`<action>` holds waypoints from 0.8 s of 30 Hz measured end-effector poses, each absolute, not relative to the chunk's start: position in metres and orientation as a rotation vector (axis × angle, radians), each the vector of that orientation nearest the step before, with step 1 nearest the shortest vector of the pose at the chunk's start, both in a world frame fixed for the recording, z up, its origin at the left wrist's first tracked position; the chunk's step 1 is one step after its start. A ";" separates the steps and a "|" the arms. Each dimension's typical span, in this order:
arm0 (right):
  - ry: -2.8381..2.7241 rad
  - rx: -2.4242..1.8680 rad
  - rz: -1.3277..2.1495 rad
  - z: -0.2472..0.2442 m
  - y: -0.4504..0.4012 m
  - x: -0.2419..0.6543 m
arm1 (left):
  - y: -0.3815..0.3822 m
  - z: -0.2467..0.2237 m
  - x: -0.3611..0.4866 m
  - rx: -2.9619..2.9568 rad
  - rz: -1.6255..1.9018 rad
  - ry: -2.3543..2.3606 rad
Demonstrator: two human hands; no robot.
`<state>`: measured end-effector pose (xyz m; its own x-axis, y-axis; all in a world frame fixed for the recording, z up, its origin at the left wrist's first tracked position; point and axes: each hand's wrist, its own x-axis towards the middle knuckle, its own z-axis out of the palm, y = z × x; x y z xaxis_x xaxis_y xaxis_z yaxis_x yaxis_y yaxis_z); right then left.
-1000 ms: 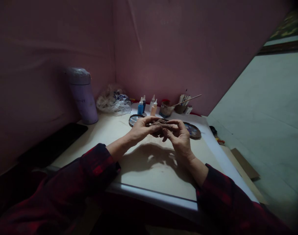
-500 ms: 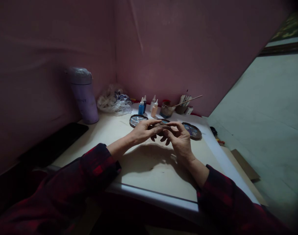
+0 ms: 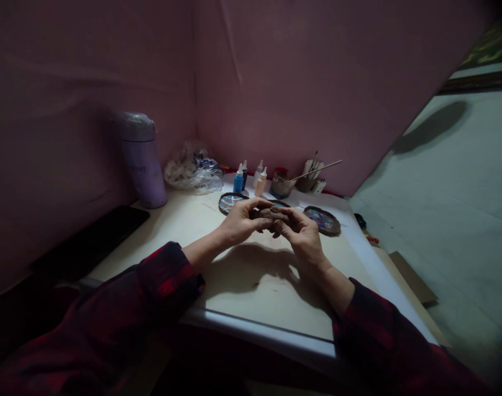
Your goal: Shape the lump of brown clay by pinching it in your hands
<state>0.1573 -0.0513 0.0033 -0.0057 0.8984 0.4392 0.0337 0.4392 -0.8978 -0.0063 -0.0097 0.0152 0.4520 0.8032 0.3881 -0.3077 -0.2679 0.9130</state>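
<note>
A lump of brown clay (image 3: 273,215) is held between both hands above the table. My left hand (image 3: 245,223) grips its left end, thumb on the near side and fingers over the top. Around the right end, my right hand (image 3: 303,234) is closed, with its thumb pressed against the near face. Some fingertips are hidden behind the clay. Just beyond the hands lie dark-rimmed painted discs: one on the left (image 3: 230,203), one on the right (image 3: 323,221), and a partly covered one (image 3: 278,203) between them.
Small paint bottles (image 3: 238,180), a jar (image 3: 281,184) with a brush across it and a holder of brushes (image 3: 311,176) stand at the back of the table (image 3: 251,300). On the left are a purple tumbler (image 3: 143,168), a plastic bag (image 3: 195,170) and a dark flat object (image 3: 94,239).
My fingers have shifted on the clay, and more of its near face shows between them. A dark shadow has appeared on the pale wall at right.
</note>
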 end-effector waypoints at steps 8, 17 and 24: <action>-1.421 -0.899 0.830 0.002 -0.052 0.156 | -0.010 0.016 -0.005 1.409 1.125 0.447; -1.484 -0.895 0.708 0.000 -0.051 0.156 | -0.006 0.016 -0.010 1.377 1.042 0.541; -1.484 -0.884 0.735 0.002 -0.054 0.154 | -0.007 0.016 -0.010 1.305 1.037 0.517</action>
